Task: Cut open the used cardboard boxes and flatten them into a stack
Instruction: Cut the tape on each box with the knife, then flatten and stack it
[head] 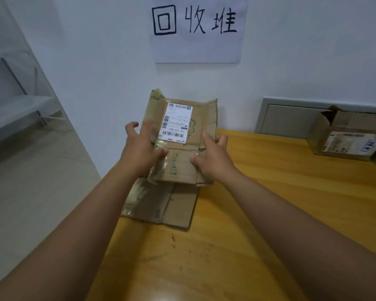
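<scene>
While both bare forearms reach forward over the yellow wooden table (258,213), the left hand (142,148) grips the left edge of a flattened brown cardboard box with a white shipping label (178,135), thumb on top and fingers curled round the taped side. This box is held tilted, its far end raised toward the white wall (96,61). Its near end overlaps a second flattened brown cardboard piece (161,205) lying flat at the table's left edge. The right hand (213,157) holds the box's right edge, thumb pressed on the top face, fingers partly spread. A white paper sign with handwritten characters (197,29) hangs above. At far right, well apart, an unflattened brown cardboard box with open flaps (347,135) sits on the table.
</scene>
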The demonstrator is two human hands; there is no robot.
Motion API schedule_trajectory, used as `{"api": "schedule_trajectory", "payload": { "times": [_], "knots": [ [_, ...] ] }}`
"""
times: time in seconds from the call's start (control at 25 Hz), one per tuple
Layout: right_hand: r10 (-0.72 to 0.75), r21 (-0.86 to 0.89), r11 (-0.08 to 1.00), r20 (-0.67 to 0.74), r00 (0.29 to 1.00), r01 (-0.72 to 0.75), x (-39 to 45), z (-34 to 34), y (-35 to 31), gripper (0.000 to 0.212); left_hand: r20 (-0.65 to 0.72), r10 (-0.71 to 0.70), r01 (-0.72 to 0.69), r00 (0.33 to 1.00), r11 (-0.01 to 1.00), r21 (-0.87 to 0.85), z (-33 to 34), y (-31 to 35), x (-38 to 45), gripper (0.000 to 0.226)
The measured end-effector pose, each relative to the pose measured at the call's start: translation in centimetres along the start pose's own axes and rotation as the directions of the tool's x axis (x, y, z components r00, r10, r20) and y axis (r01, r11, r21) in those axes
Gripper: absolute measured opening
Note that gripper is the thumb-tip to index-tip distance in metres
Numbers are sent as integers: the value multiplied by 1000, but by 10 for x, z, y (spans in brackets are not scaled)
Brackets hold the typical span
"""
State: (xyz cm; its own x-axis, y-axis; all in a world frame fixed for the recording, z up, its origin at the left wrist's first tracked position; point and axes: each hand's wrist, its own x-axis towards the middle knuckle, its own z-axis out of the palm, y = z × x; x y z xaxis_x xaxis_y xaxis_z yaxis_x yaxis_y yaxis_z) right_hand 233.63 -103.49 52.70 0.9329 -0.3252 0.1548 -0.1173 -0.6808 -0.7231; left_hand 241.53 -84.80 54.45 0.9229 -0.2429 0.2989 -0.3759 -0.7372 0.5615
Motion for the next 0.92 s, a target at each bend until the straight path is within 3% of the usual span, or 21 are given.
{"api": "schedule_trajectory", "payload": {
  "times": [0.12,0.28,0.4,0.52,0.6,0.72,0.8,0.92],
  "knots": [
    [25,44,999,11,1000,-26,40,7,-10,56,-26,27,-24,999,996,88,-2,-1,41,83],
    [59,9,998,-13,998,-59,75,18,-10,57,-8,28,-26,1000,990,139,14,-5,76,77],
    [82,-142,987,42,996,-75,84,31,8,60,40,15,-22,999,981,193,41,-17,83,71],
    [137,-396,913,63,989,-101,87,43,31,67,44,89,-99,995,925,367,68,-33,82,53],
    [41,-539,842,52,998,-7,90,46,40,73,40,147,-150,988,891,428,79,-40,79,42],
    [-138,-584,774,221,965,245,97,50,46,66,118,193,-225,974,870,439,82,-41,83,42],
    [-123,-551,783,317,941,288,100,50,48,59,139,199,-239,970,877,416,80,-36,83,45],
    [-74,-532,806,343,936,259,105,47,50,58,146,137,-183,980,908,376,83,-22,68,48]
  ]
}}
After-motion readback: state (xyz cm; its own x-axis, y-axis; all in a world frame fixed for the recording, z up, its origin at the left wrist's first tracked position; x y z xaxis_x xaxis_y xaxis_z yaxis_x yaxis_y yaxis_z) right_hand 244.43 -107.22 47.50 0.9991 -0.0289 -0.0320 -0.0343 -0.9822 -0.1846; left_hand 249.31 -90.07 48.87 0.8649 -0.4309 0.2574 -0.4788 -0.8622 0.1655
